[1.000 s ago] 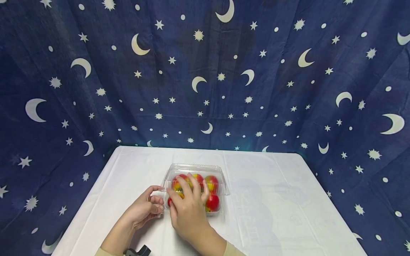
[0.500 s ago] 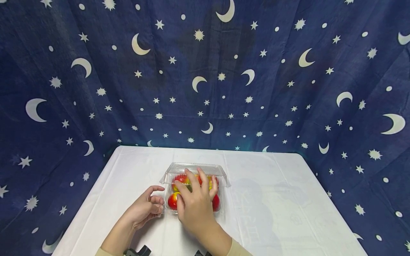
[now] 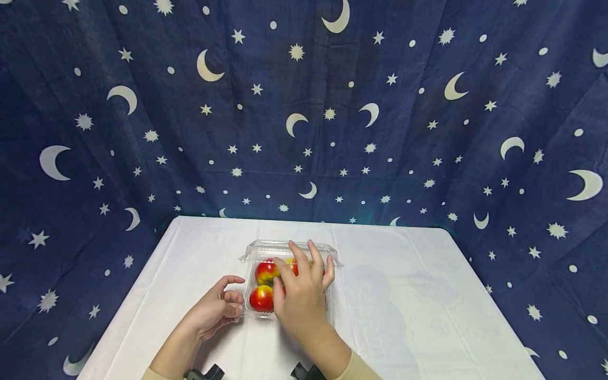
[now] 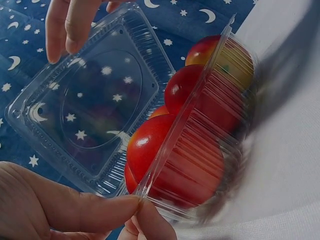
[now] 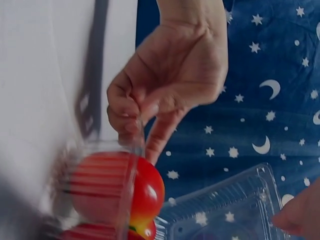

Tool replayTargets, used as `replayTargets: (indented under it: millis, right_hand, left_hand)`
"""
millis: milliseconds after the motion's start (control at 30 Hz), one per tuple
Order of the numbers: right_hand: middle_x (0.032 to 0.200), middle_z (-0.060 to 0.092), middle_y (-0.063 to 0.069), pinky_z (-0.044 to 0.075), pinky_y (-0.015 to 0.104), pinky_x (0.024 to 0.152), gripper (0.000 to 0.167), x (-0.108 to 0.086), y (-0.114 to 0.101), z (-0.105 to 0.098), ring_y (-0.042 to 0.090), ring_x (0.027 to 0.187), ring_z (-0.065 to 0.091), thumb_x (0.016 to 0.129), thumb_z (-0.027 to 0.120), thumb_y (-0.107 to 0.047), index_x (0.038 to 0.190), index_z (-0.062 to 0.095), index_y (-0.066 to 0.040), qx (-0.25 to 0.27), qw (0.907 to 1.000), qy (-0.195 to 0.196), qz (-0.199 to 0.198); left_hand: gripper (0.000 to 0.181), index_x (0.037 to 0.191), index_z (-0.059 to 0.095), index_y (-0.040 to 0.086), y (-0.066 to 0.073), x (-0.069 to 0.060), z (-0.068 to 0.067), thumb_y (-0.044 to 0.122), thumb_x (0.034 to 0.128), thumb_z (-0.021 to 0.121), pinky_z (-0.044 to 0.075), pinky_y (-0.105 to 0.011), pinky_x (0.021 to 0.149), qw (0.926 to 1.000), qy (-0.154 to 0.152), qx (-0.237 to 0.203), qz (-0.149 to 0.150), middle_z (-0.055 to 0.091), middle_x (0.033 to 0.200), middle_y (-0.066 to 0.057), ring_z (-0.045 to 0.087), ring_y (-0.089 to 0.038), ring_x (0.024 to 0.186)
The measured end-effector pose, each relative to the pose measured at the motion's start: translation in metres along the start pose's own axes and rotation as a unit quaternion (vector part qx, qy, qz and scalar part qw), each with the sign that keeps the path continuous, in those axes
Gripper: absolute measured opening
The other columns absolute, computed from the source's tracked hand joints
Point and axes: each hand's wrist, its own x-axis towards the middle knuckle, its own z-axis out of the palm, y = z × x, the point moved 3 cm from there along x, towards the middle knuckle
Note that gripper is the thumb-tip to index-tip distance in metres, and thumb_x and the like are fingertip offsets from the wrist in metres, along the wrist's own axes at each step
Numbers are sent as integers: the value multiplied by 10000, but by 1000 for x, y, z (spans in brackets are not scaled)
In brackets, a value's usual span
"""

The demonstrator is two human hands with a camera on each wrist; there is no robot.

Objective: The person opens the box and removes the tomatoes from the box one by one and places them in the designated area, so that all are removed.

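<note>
Clear plastic clamshell (image 3: 261, 315) on the desk (image 3: 404, 295) looks light, slick and easily dented around its red-yellow fruit (image 3: 262, 298), so the rim (image 4: 175, 135), which the left hand (image 3: 215, 314) pinches, seems the best hold while the right hand (image 3: 304, 301) spreads loose fingers by the raised lid (image 4: 95, 115).

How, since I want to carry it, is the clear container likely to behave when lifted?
The clear container would probably flex, as its ribbed walls look thin. Its open lid may swing, seeming joined at only one edge. The rounded fruit inside could roll if it tilts.
</note>
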Motion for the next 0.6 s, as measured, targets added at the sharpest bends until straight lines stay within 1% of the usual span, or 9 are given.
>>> replayTargets:
  millis: [233, 400, 600]
  right_hand:
    - [1485, 617, 141, 105, 816, 1141, 279, 9, 14, -9, 471, 1507, 363, 852, 785, -131, 1130, 792, -153, 120, 9993, 195, 302]
    - [1428, 636, 142, 122, 814, 1145, 238, 14, 24, -16, 459, 1475, 404, 849, 796, -101, 1085, 797, -135, 203, 9981, 286, 509]
    - [1388, 633, 158, 190, 765, 1131, 250, 17, 32, -21, 432, 1396, 454, 868, 802, -96, 1117, 791, -95, 340, 9976, 194, 580]
  left_hand:
    - [845, 1560, 270, 25, 1, 0, 0, -174, 830, 644, 582, -293, 703, 10000, -12, 20, -11, 606, 926, -16, 590, -154, 758]
    - [850, 1562, 270, 23, 1, 0, 0, -175, 827, 647, 585, -295, 703, 10000, -21, 14, 0, 606, 930, -18, 591, -155, 758]
    - [841, 1557, 276, 21, 1, -1, 0, -170, 827, 646, 581, -295, 702, 10000, -21, 26, 3, 602, 935, -24, 589, -161, 760]
